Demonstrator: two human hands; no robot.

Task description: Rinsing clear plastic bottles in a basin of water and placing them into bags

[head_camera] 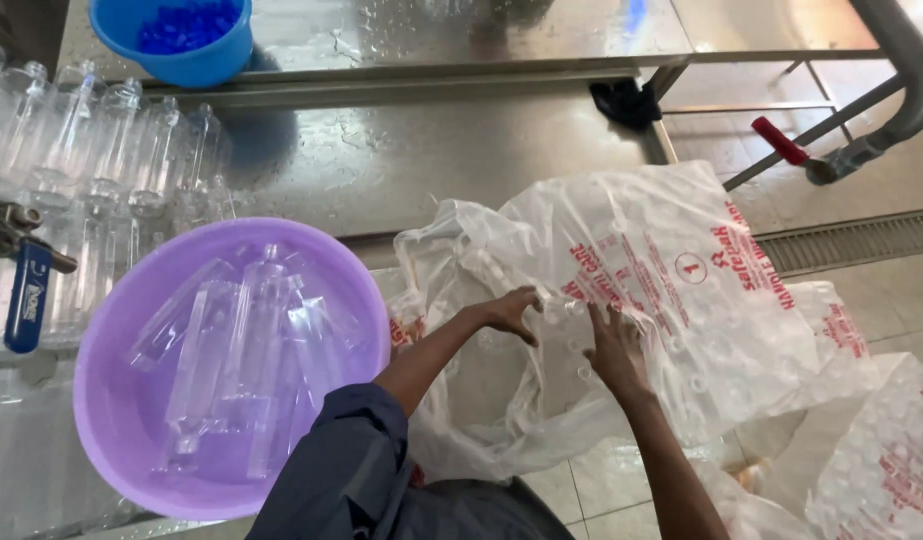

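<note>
Plastic bag [622, 300]: large, clear, red-printed, lying crumpled and open at the near edge of the table, packed with small clear bottles; both hands are at its mouth.
Head view, left hand [512, 310]: reaching into the bag's opening, fingers curled down onto the plastic; whether the grip has closed on a bottle or only on the film I cannot tell.
Head view, right hand [612, 350]: just beside the left, fingers spread flat against the bag, pressing or parting it; grip released, nothing clasped.
Purple basin [112, 400]: on the table to the left of the bag, holding several clear bottles [242, 350] lying on their sides in a loose heap; still room left in it.
Standing bottles [102, 150]: rows of clear empties upright at the table's far left.
Blue bucket [182, 50]: on the raised shelf behind, with blue caps [187, 25] inside.
Table [432, 160]: stainless steel, wet in patches.
Second bag [882, 460]: bottom right on the floor, also full of bottles, apparently untouched.
Progress, as a judgement: part-way; some bottles sit in the basin, many remain in the open bag, and another bag waits.
</note>
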